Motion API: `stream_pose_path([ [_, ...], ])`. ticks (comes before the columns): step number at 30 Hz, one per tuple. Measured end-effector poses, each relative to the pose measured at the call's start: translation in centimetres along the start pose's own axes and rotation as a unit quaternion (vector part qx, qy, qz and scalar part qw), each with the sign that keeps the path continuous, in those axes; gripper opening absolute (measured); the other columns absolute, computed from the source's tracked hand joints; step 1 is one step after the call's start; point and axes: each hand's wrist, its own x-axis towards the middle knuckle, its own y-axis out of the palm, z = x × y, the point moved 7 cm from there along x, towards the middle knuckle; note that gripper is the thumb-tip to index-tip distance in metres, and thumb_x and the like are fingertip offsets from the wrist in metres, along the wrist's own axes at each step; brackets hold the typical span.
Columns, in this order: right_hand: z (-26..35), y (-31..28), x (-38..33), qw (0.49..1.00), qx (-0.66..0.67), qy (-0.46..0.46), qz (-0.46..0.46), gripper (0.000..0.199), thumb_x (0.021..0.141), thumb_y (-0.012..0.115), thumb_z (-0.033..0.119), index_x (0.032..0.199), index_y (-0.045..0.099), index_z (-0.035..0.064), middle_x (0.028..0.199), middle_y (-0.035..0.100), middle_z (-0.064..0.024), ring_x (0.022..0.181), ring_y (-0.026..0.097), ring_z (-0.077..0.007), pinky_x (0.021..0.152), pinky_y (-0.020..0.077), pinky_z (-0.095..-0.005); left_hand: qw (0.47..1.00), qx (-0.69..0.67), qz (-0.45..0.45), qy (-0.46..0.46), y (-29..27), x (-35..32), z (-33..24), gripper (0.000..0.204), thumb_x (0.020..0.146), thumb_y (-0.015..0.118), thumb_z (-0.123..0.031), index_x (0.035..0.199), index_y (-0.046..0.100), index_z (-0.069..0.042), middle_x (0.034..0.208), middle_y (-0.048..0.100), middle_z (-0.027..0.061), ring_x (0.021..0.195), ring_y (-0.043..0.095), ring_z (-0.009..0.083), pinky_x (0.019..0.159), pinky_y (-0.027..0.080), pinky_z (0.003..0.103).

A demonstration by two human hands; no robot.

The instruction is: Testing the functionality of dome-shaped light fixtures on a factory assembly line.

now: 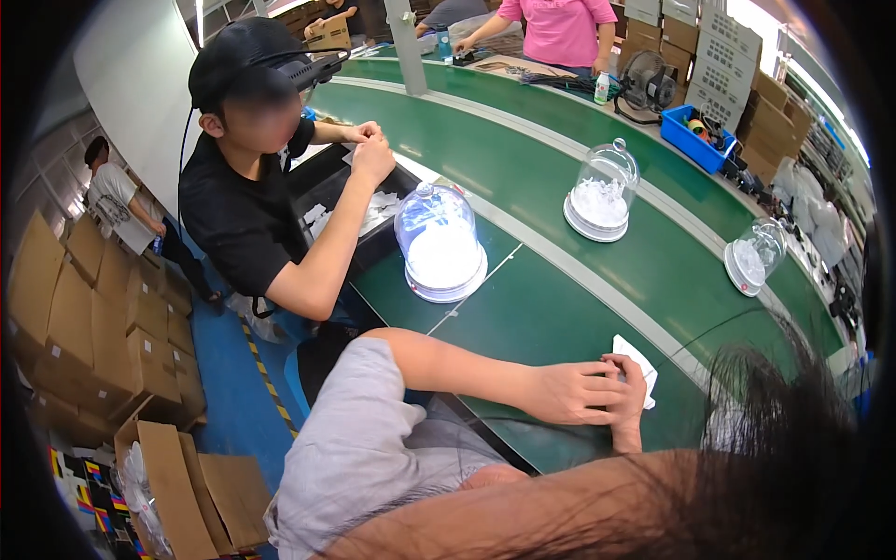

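My left hand (569,392) reaches in from a grey sleeve and lies on the green work surface (523,327). Its fingers meet my right hand (630,403). Together they pinch a small white folded piece (642,362) at the near edge of the belt. How the fingers grip is partly hidden where the hands overlap. The nearest clear dome on a white round base (441,245) stands on the belt beyond my left arm. Two more such domes (602,194) (754,257) stand farther right.
A co-worker in a black shirt and cap (245,201) sits to my left, hands together (371,142) over a black tray of white pieces (359,217). Cardboard boxes (103,327) are stacked on the left. A blue bin (693,138), a fan (651,89) and a person in pink (558,30) are behind the belt.
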Motion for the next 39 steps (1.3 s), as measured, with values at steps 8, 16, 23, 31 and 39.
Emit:
stream_pose_path([
  [8, -3.8, 1.1, -0.2, 0.992, 0.098, 0.075, -0.031, 0.012, 0.085, 0.066, 0.013, 0.095, 0.066, 0.0044, 0.087, 0.063, -0.0081, 0.080, 0.059, -0.0192, 0.072, 0.0483, -0.0302, 0.988, -0.152, 0.034, -0.022, 8.1, -0.6, 0.2, 0.040, 0.074, 0.060, -0.015, 0.114, 0.059, -0.018, 0.136, 0.047, 0.0104, 0.120, 0.043, 0.0328, 0.098, 0.036, 0.046],
  [16, -0.9, 0.4, 0.1, 0.999, -0.031, 0.005, -0.029, 0.011, 0.082, 0.067, 0.008, 0.093, 0.067, 0.0041, 0.089, 0.063, -0.0099, 0.084, 0.059, -0.0231, 0.073, 0.0483, -0.0320, 0.973, -0.224, 0.036, -0.028, 8.5, -1.1, 1.5, 0.044, 0.072, 0.060, -0.011, 0.116, 0.059, -0.018, 0.137, 0.046, 0.0091, 0.124, 0.043, 0.0285, 0.096, 0.036, 0.045],
  [23, 0.8, 0.5, 0.5, 0.998, 0.048, -0.025, -0.026, 0.013, 0.080, 0.065, 0.001, 0.093, 0.067, 0.0032, 0.090, 0.061, -0.0090, 0.084, 0.058, -0.0206, 0.072, 0.0470, -0.0299, 0.972, -0.230, 0.038, -0.028, 8.5, -1.5, 1.7, 0.046, 0.073, 0.060, -0.010, 0.118, 0.058, -0.019, 0.139, 0.044, 0.0083, 0.123, 0.043, 0.0289, 0.097, 0.037, 0.046],
  [31, -2.7, 1.1, -0.1, 0.999, -0.025, 0.015, -0.019, 0.016, 0.080, 0.064, 0.008, 0.095, 0.067, 0.0042, 0.089, 0.062, -0.0103, 0.086, 0.058, -0.0251, 0.075, 0.0475, -0.0342, 0.974, -0.216, 0.047, -0.043, 8.5, -1.6, 1.7, 0.048, 0.074, 0.061, -0.009, 0.121, 0.056, -0.019, 0.140, 0.043, 0.0074, 0.123, 0.044, 0.0293, 0.097, 0.038, 0.048],
  [39, -1.5, 1.6, 0.4, 0.998, -0.065, 0.020, -0.013, 0.013, 0.081, 0.063, 0.010, 0.093, 0.067, 0.0052, 0.092, 0.062, -0.0104, 0.088, 0.058, -0.0253, 0.076, 0.0483, -0.0343, 0.974, -0.218, 0.039, -0.047, 8.2, -2.1, 2.2, 0.049, 0.075, 0.061, -0.010, 0.123, 0.055, -0.020, 0.140, 0.043, 0.0077, 0.122, 0.044, 0.0322, 0.099, 0.038, 0.047],
])
